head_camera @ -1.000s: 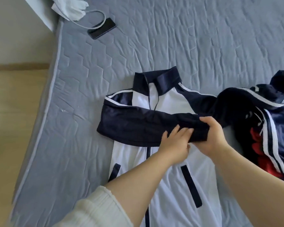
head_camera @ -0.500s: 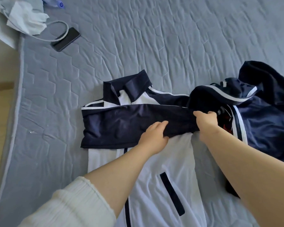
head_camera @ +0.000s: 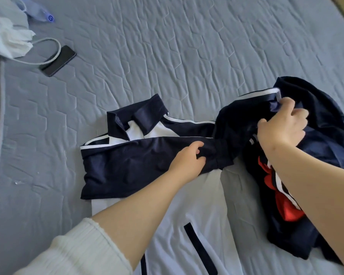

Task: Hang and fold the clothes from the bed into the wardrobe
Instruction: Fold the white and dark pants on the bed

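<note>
- A white and navy zip-up track jacket [head_camera: 197, 195] lies flat on the grey-blue quilted bed [head_camera: 167, 46]. Its front faces up, and its navy collar [head_camera: 139, 114] is at the far end.
- One folded navy sleeve [head_camera: 127, 165] lies across the chest of the jacket, from right to left.
- The left hand [head_camera: 189, 157] is on the right end of the folded navy sleeve. Its thumb and fingers are curled and pinch a little fold of the dark cloth.
- The right hand [head_camera: 280, 126] is up in the air, to the right of the collar. Its fingers are curled tight round the other navy sleeve [head_camera: 246, 108], by a white stripe at its edge. It holds that part up off the bed.
- A heap of dark navy clothes with red and white parts [head_camera: 286, 241] lies on the bed just right of the jacket, under the right arm.
- A white ribbed knit cuff [head_camera: 77, 251] covers the left arm at the near left.
- A flat black phone [head_camera: 58, 60] lies on the bed at the far left. A thin white cable [head_camera: 28, 63] loops from it toward some crumpled white cloth [head_camera: 8, 40] at the edge of the bed.
- A small blue see-through thing [head_camera: 42, 14] lies farther back on the left. I cannot tell what it is.
</note>
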Motion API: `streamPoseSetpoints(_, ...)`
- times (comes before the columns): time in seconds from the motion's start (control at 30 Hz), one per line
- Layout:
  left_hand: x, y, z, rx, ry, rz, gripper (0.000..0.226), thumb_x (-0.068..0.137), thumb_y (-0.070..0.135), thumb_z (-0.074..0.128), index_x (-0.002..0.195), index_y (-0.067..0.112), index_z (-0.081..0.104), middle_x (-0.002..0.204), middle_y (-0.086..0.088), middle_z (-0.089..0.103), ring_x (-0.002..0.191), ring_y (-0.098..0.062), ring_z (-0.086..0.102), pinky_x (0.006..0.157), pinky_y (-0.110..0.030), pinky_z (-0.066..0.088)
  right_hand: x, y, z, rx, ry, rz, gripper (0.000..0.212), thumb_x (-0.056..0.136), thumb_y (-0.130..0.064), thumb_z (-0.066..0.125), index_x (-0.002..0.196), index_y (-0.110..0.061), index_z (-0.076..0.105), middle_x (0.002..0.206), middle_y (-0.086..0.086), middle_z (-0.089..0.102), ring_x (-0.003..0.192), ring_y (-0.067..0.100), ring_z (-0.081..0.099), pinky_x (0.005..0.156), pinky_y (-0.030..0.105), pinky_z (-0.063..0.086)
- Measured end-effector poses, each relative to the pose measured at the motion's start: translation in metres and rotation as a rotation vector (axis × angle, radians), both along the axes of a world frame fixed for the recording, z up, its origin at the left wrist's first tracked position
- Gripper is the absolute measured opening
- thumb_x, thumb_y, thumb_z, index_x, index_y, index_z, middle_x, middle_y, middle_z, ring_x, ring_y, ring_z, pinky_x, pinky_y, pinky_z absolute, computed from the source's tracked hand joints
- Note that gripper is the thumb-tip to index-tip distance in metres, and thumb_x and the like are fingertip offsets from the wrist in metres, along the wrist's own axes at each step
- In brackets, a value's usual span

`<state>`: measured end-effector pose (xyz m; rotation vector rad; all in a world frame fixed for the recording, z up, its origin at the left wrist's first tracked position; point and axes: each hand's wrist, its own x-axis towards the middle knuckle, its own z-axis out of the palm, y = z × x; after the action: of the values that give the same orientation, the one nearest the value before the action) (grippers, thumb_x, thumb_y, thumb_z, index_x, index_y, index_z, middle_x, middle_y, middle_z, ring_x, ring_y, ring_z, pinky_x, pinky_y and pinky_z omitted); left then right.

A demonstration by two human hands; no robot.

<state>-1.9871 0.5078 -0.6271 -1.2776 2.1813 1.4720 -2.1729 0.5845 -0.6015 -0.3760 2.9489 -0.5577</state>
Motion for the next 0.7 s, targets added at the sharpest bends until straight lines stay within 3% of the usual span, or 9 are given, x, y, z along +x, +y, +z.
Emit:
streamPoseSetpoints(0.1,0.0,-0.006,0.0,0.012,-0.005,0.023,0.042,0.092,0.023,0.049,0.133,0.028,0.043,0.126,0.003,0.053,0.113,-0.018,0.051,0.097,-0.035,0.043,-0.006,-0.01,-0.003,-0.137,-0.086,0.112,0.056,0.078,-0.005,0.055,0.131,-0.015,0.036,0.136,0.013,0.032,0.117,0.033,0.037,0.09,0.038,0.036)
streamPoseSetpoints(0.2,0.007,-0.012,-0.005,0.021,-0.039,0.059,0.038,0.093,0.024,0.049,0.13,0.026,0.046,0.123,0.005,0.054,0.11,-0.017,0.052,0.094,-0.032,0.044,0.0,-0.02,-0.016,-0.278,-0.206,0.116,0.042,0.08,-0.006,0.054,0.121,-0.007,0.043,0.133,0.016,0.037,0.113,0.03,0.043,0.08,0.019,0.029)
streamPoseSetpoints(0.23,0.011,-0.013,-0.007,0.023,-0.049,0.065,0.037,0.093,0.025,0.049,0.13,0.027,0.047,0.122,0.005,0.054,0.108,-0.016,0.052,0.092,-0.031,0.045,0.003,-0.023,-0.022,-0.297,-0.219,0.074,0.046,0.081,-0.007,0.054,0.124,-0.009,0.041,0.135,0.016,0.035,0.113,0.031,0.043,0.08,0.018,0.027)
streamPoseSetpoints(0.33,0.018,-0.019,-0.01,0.043,-0.022,0.078,0.034,0.092,0.026,0.05,0.126,0.028,0.05,0.113,0.01,0.056,0.098,-0.012,0.053,0.083,-0.024,0.044,-0.004,-0.025,-0.037,-0.21,-0.301,-0.172,0.075,0.079,-0.02,0.061,0.142,-0.031,0.022,0.147,0.01,0.017,0.12,0.037,0.039,0.097,0.038,0.035)
streamPoseSetpoints(0.37,0.019,-0.023,-0.01,0.053,0.013,0.089,0.033,0.091,0.027,0.05,0.124,0.029,0.051,0.109,0.013,0.058,0.094,-0.008,0.054,0.077,-0.019,0.042,-0.01,-0.026,-0.041,-0.209,-0.398,-0.227,0.077,0.078,-0.022,0.063,0.141,-0.039,0.023,0.149,0.008,0.016,0.12,0.037,0.041,0.096,0.044,0.04)
streamPoseSetpoints(0.47,0.02,-0.037,-0.013,0.076,0.087,0.159,0.028,0.09,0.025,0.05,0.118,0.03,0.053,0.089,0.021,0.059,0.082,0.003,0.053,0.065,-0.011,0.037,-0.021,-0.028,-0.053,-0.446,-0.802,-0.23,0.052,0.081,-0.014,0.064,0.123,-0.039,0.047,0.128,-0.002,0.046,0.101,0.024,0.054,0.062,0.036,0.049)
streamPoseSetpoints(0.5,0.022,-0.039,-0.016,0.084,0.09,0.192,0.028,0.09,0.024,0.049,0.118,0.03,0.054,0.086,0.02,0.059,0.082,0.002,0.053,0.065,-0.013,0.038,-0.02,-0.03,-0.059,-0.447,-0.827,-0.18,0.041,0.083,-0.014,0.064,0.117,-0.033,0.052,0.117,-0.003,0.053,0.099,0.024,0.055,0.062,0.035,0.049)
streamPoseSetpoints(0.6,0.032,-0.04,-0.026,0.12,0.049,0.261,0.028,0.09,0.022,0.049,0.118,0.028,0.054,0.096,0.01,0.061,0.096,-0.01,0.058,0.078,-0.022,0.046,-0.004,-0.031,-0.077,-0.145,-0.583,0.047,0.025,0.084,-0.03,0.063,0.104,-0.015,0.061,0.118,0.006,0.055,0.118,0.037,0.044,0.092,0.04,0.043)
streamPoseSetpoints(0.7,0.045,-0.035,-0.029,0.169,0.038,0.332,0.028,0.091,0.021,0.049,0.118,0.028,0.054,0.105,0.006,0.06,0.1,-0.014,0.06,0.088,-0.031,0.048,0.019,-0.034,-0.076,-0.182,-0.346,0.087,0.024,0.087,-0.031,0.057,0.079,-0.008,0.051,0.135,0.004,0.043,0.122,0.032,0.032,0.091,0.03,0.027)
